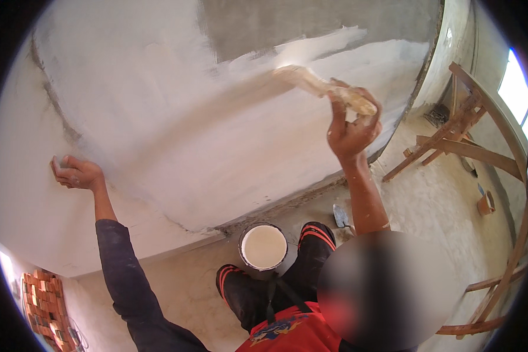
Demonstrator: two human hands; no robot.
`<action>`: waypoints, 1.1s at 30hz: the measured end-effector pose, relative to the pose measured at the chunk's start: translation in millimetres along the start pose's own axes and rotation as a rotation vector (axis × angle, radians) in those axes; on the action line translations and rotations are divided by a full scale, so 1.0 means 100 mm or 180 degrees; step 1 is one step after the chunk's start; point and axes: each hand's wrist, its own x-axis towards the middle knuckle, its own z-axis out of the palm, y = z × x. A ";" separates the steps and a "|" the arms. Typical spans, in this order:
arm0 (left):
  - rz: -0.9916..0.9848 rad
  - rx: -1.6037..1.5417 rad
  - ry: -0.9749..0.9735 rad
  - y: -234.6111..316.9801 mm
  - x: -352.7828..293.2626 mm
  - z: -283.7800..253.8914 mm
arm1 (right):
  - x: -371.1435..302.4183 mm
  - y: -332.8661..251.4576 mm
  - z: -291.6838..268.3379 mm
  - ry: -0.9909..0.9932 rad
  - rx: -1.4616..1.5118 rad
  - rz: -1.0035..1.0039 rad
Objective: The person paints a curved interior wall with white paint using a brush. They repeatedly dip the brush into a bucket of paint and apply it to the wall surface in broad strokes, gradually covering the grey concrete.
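Note:
My right hand is raised before the wall, fingers closed around the handle of a wide paintbrush. White paint coats the brush, and its bristles meet the wall at the lower edge of a bare grey patch. Fresh white streaks run rightward from there over the grey. At the left, my left hand is curled into a loose fist close to the white wall surface. A greyish spot shows at its fingers; what it is, I cannot make out. Between my legs stands a dark bucket with whitish paint inside.
A trowel lies on the floor by my right leg. Wooden trestles stand along the right side, with a small orange-brown pot near them. Stacked bricks sit at the lower left. A ledge edge runs below the wall.

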 end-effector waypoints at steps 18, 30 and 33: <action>-0.0018 0.0033 -0.0004 -0.08 0.00 0.04 | -0.43 -0.86 0.27 -0.0551 0.1016 -0.0252; 0.0067 0.0029 -0.0033 -0.03 -0.01 0.00 | -0.21 -0.34 0.09 -0.0257 0.0328 0.0064; 0.0068 0.0071 0.0015 -0.01 -0.02 0.00 | -0.07 -0.17 -0.02 -0.0172 -0.0157 -0.0067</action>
